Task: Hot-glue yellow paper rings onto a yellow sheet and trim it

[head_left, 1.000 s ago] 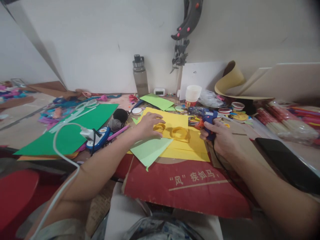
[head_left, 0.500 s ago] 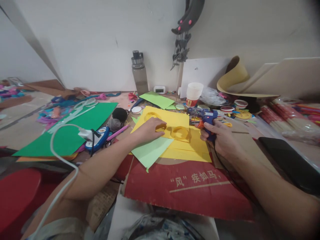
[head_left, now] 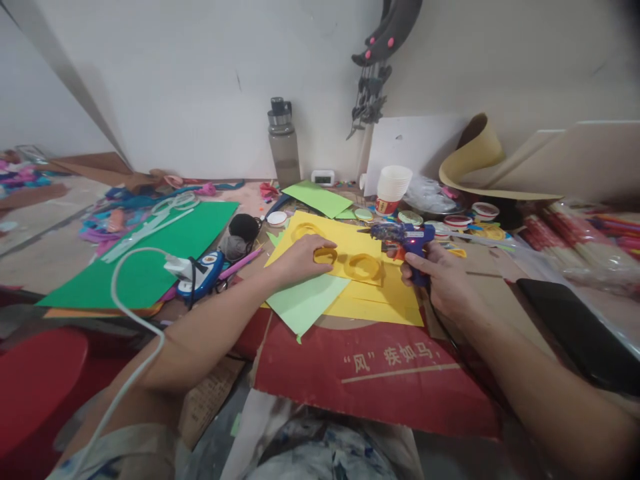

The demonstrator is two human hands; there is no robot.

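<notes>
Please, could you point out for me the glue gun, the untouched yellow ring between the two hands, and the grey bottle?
Glue gun (head_left: 417, 240): head view, on its blue body.
Yellow ring (head_left: 363, 275): head view, on its near wall.
Grey bottle (head_left: 284, 148): head view, on its body below the cap.

Nearest you, a cardboard sheet (head_left: 400, 393) is lying with paper sheets (head_left: 395, 305) overlapping its far part. Above these, your left hand (head_left: 299, 259) is holding a ring (head_left: 326, 252), and a second ring (head_left: 363, 275) is lying just to its right. Farther right, your right hand (head_left: 443, 277) is holding a glue gun (head_left: 419, 237); a phone (head_left: 575, 327) is lying beyond it. Behind the papers, a bottle (head_left: 285, 150), clock (head_left: 323, 178) and cup stack (head_left: 393, 187) are standing, left to right.
</notes>
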